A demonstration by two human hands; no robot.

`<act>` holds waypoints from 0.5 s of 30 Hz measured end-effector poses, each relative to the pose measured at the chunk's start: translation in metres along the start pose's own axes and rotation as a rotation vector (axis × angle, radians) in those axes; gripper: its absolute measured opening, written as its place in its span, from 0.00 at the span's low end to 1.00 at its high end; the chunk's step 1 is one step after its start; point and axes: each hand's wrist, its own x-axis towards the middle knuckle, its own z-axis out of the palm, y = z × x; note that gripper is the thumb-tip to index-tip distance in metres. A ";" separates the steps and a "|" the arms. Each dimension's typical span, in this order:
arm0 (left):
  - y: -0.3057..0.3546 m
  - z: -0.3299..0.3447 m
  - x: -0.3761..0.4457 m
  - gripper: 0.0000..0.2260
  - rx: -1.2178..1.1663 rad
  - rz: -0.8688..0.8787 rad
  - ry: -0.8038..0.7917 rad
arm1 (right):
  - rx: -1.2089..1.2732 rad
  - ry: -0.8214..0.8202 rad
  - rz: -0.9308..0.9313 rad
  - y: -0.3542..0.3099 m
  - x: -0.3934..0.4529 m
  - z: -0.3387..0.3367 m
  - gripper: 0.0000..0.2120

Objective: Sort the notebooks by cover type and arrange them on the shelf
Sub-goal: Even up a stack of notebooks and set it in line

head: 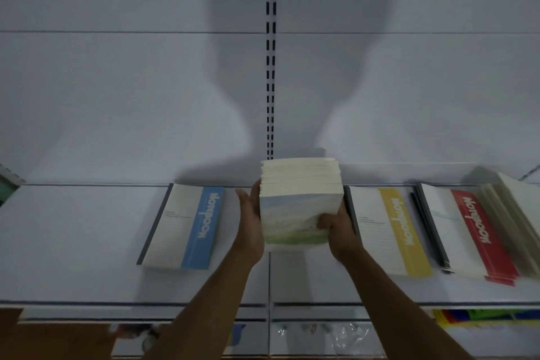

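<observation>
I hold a thick stack of notebooks (298, 207) with a pale sky-and-grass cover between both hands, above the middle of the white shelf (73, 242). My left hand (251, 222) presses flat against the stack's left side. My right hand (339, 231) grips its right side, thumb on the top cover. A notebook with a blue stripe (187, 228) lies flat to the left. A pile with a yellow stripe (388, 231) lies to the right, and a pile with a red stripe (467, 234) beyond it.
More pale notebooks (514, 213) lean at the far right, blurred. A slotted upright (271, 52) runs down the white back panel. Below the shelf's front edge sit coloured items (482, 316) and plastic-wrapped goods (336, 333).
</observation>
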 end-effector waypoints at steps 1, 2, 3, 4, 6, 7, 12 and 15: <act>-0.001 -0.001 -0.001 0.31 -0.013 -0.021 0.005 | -0.011 0.007 -0.020 0.001 -0.003 0.001 0.41; -0.001 -0.003 -0.004 0.26 -0.001 -0.022 0.021 | -0.016 0.000 -0.032 0.002 -0.007 0.001 0.42; -0.003 -0.005 -0.006 0.20 0.010 -0.012 0.029 | -0.014 -0.015 -0.038 0.005 -0.011 0.000 0.42; -0.005 -0.007 -0.008 0.16 0.034 0.003 0.025 | -0.017 -0.032 -0.033 0.008 -0.015 -0.002 0.43; -0.006 -0.011 -0.010 0.15 0.069 0.000 0.006 | -0.022 -0.068 -0.010 0.014 -0.020 -0.006 0.46; -0.006 -0.012 -0.008 0.15 0.072 -0.003 -0.001 | -0.004 -0.079 0.001 0.017 -0.022 -0.008 0.48; 0.009 -0.007 -0.004 0.22 -0.063 -0.038 -0.031 | 0.156 -0.014 0.058 0.009 -0.034 -0.014 0.19; 0.014 -0.003 -0.002 0.18 -0.154 -0.064 0.015 | 0.192 0.067 0.079 0.004 -0.037 -0.012 0.25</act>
